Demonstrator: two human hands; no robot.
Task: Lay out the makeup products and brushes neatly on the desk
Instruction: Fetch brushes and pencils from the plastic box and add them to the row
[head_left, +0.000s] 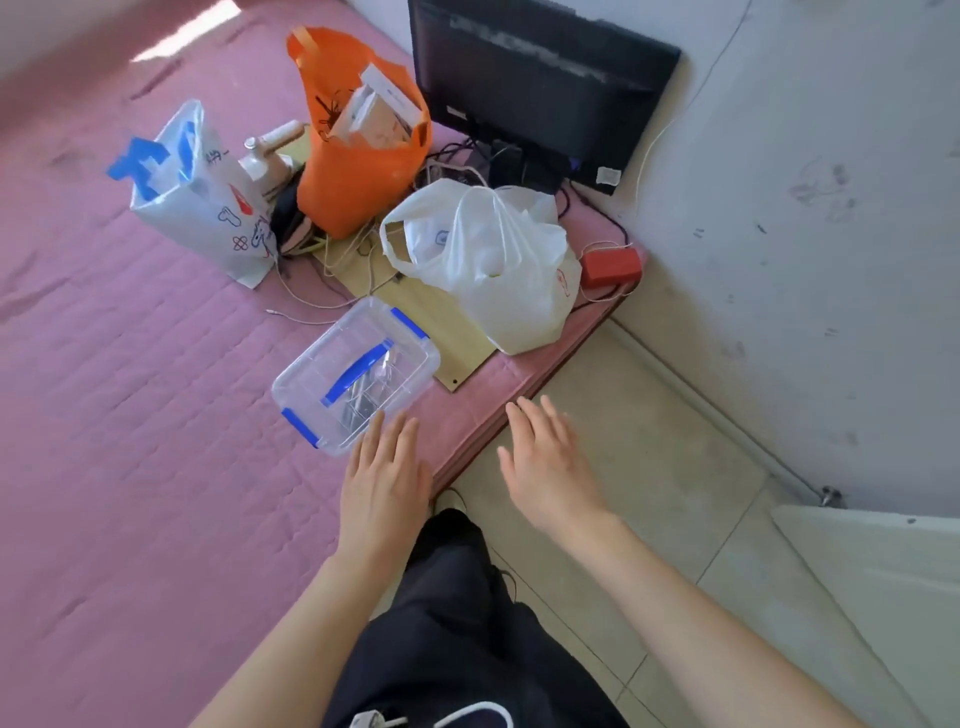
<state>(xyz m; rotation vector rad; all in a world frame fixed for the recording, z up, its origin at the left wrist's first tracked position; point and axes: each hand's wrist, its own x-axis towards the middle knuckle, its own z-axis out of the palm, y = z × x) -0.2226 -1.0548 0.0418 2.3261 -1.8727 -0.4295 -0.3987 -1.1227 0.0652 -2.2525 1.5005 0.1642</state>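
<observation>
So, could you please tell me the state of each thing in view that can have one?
Clear box: lid on, blue handle flat, items inside.
Left hand: open, fingertips at the box's near edge.
Right hand: open, holding nothing.
Orange bag: upright, open, packages sticking out.
White plastic bag: full, handles loose.
Printed bag: upright.
Monitor: leaning against the wall, screen blurred.

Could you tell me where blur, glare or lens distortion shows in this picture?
Head view: the black monitor screen text is smeared; a bright sunlit patch glares top left on the pink quilted cover; wide-angle bending curves the wall edges.
</observation>
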